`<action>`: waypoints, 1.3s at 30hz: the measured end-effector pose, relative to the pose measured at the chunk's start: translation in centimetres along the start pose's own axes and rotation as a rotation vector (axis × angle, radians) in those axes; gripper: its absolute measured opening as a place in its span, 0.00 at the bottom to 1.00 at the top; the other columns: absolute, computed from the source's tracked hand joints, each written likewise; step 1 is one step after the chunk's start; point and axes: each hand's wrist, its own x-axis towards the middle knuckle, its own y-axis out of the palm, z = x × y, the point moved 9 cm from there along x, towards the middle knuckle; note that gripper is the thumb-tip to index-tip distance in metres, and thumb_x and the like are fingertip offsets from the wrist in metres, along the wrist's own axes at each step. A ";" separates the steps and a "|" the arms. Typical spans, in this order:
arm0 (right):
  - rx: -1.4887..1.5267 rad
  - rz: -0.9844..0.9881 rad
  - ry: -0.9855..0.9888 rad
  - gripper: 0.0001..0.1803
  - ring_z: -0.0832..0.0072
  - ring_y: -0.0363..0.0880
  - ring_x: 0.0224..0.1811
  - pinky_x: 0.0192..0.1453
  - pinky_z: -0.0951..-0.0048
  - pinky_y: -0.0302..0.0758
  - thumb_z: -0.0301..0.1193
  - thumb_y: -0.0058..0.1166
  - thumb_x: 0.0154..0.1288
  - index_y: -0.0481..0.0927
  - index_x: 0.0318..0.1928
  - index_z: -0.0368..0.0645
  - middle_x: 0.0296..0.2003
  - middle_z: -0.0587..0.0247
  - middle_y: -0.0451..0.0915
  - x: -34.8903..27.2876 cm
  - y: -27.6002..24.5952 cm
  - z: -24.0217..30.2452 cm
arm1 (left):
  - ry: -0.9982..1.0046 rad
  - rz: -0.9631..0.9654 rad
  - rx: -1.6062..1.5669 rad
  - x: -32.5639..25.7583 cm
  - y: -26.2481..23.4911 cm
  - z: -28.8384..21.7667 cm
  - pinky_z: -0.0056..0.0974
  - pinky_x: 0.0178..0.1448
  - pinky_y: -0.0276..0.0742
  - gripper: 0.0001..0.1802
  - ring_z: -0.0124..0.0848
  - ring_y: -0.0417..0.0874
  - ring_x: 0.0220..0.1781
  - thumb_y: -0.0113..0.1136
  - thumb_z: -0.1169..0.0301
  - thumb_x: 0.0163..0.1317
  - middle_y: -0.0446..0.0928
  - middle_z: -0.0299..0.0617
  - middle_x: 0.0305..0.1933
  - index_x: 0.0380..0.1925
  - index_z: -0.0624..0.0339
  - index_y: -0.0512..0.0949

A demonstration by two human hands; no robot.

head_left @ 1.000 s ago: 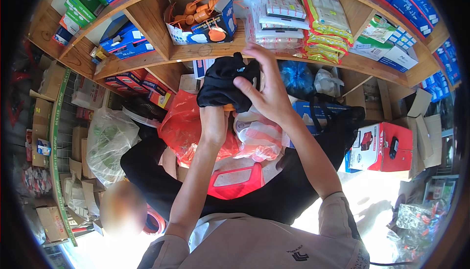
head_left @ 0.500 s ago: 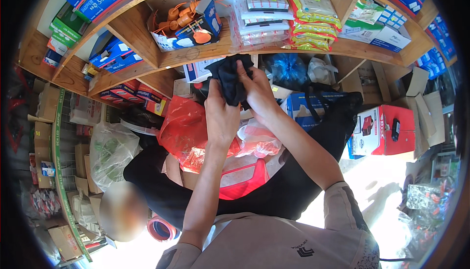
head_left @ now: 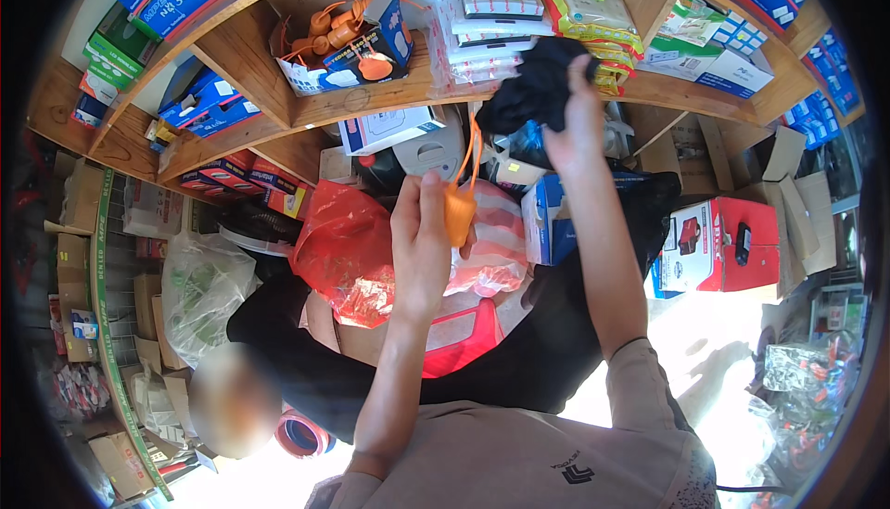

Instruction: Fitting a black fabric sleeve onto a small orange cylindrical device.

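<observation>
My left hand (head_left: 419,235) is closed around an orange lamp socket (head_left: 460,216), whose two thin orange wires rise from its top. Part of the socket is hidden by my fingers. Farther up and to the right, my right hand (head_left: 577,124) grips a bunched black cloth (head_left: 530,92) with the thumb pressed on it. The cloth hangs in front of the shelf edge and covers part of the packets behind. More orange sockets with wires (head_left: 334,31) lie in an open blue and white box (head_left: 394,50) on the shelf.
Across the back runs a wooden shelf (head_left: 362,103) with stacked white packs (head_left: 496,22) and yellow-edged packets (head_left: 589,4). Below it are a red plastic bag (head_left: 338,249) and a blue box (head_left: 547,222). A red and white box (head_left: 718,245) stands at right, a clear bag (head_left: 209,296) at left.
My hands have moved apart. My right hand has carried the black cloth up and right, toward the shelf. The orange socket now shows in my left hand, which no longer touches the cloth.
</observation>
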 end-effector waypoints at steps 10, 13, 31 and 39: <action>-1.087 0.880 -0.487 0.36 0.63 0.65 0.71 0.71 0.61 0.65 0.47 0.64 0.67 0.68 0.68 0.44 0.64 0.53 0.68 -12.1 12.8 -4.3 | 0.302 -0.172 0.007 3.1 -2.2 -0.8 0.38 0.48 0.79 0.10 0.33 0.81 0.43 0.48 0.70 0.75 0.77 0.40 0.39 0.46 0.64 0.76; -0.979 0.653 -0.475 0.32 0.65 0.67 0.69 0.68 0.62 0.67 0.55 0.48 0.75 0.69 0.66 0.43 0.64 0.60 0.67 -12.9 12.7 -4.8 | 0.708 -0.218 0.739 2.2 -2.1 -4.6 0.39 0.51 0.76 0.11 0.36 0.79 0.49 0.56 0.70 0.71 0.75 0.41 0.44 0.49 0.62 0.75; -0.509 0.558 0.343 0.26 0.80 0.77 0.52 0.61 0.73 0.72 0.41 0.63 0.70 0.77 0.57 0.34 0.50 0.64 0.82 -11.3 10.7 -7.1 | 0.453 -0.239 -0.195 2.2 -2.6 -1.0 0.34 0.56 0.75 0.13 0.27 0.79 0.51 0.52 0.67 0.75 0.77 0.37 0.51 0.55 0.57 0.72; -0.150 0.532 0.265 0.26 0.80 0.75 0.54 0.61 0.71 0.72 0.40 0.62 0.71 0.74 0.60 0.37 0.49 0.66 0.80 -9.8 9.1 -6.4 | 0.321 -0.340 -0.469 2.6 -3.4 -3.4 0.31 0.51 0.77 0.12 0.26 0.81 0.48 0.49 0.62 0.78 0.78 0.37 0.48 0.54 0.55 0.69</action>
